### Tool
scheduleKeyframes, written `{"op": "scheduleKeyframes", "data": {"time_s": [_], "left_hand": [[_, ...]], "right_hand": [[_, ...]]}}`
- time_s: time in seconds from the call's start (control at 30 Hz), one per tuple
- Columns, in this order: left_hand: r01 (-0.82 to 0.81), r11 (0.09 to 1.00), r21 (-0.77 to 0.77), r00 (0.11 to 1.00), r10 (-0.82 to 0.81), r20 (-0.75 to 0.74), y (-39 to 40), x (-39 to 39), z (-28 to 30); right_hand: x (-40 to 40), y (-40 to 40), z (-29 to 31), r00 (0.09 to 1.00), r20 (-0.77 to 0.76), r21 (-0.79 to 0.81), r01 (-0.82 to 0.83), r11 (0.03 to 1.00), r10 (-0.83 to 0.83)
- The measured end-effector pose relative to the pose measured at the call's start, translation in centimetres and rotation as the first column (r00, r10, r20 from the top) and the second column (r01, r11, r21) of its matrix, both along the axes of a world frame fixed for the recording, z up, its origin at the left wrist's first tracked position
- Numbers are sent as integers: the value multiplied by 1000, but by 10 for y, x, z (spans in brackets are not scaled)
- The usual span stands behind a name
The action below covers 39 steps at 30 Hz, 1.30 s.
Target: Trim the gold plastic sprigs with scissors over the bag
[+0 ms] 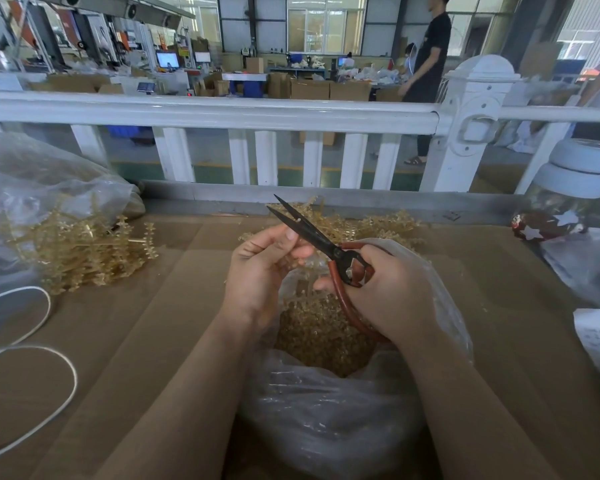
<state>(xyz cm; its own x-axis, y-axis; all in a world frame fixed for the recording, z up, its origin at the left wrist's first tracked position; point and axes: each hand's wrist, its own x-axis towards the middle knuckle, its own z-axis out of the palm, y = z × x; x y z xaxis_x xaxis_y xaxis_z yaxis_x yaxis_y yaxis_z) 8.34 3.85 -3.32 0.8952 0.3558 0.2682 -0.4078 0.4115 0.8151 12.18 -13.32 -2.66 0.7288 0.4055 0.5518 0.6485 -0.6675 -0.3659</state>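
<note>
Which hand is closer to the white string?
Left. The left hand is on the side of the white string; the right hand, holding the scissors, is farther away.

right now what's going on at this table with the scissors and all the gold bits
A person is trimming gold plastic sprigs over an open clear bag of cut gold bits. The right hand holds red-handled scissors, blades slightly apart and pointing away. The left hand pinches a small sprig piece beside the blades. More sprigs lie heaped at left.
</note>
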Motion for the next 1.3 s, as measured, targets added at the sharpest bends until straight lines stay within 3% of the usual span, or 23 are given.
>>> {"op": "scheduleKeyframes", "data": {"time_s": [0.33, 0.57, 1.3], "left_hand": [[-28, 997, 71, 999, 26, 32, 2, 4, -6], [-32, 996, 86, 998, 28, 50, 3, 4, -7], [-63, 998, 26, 998, 63, 1, 3, 5, -7]], "right_hand": [[0, 2, -3, 998, 69, 62, -12, 998, 8], [5, 5, -9, 1000, 23, 87, 3, 996, -5], [4, 1, -4, 999, 22, 105, -27, 994, 25]]}}
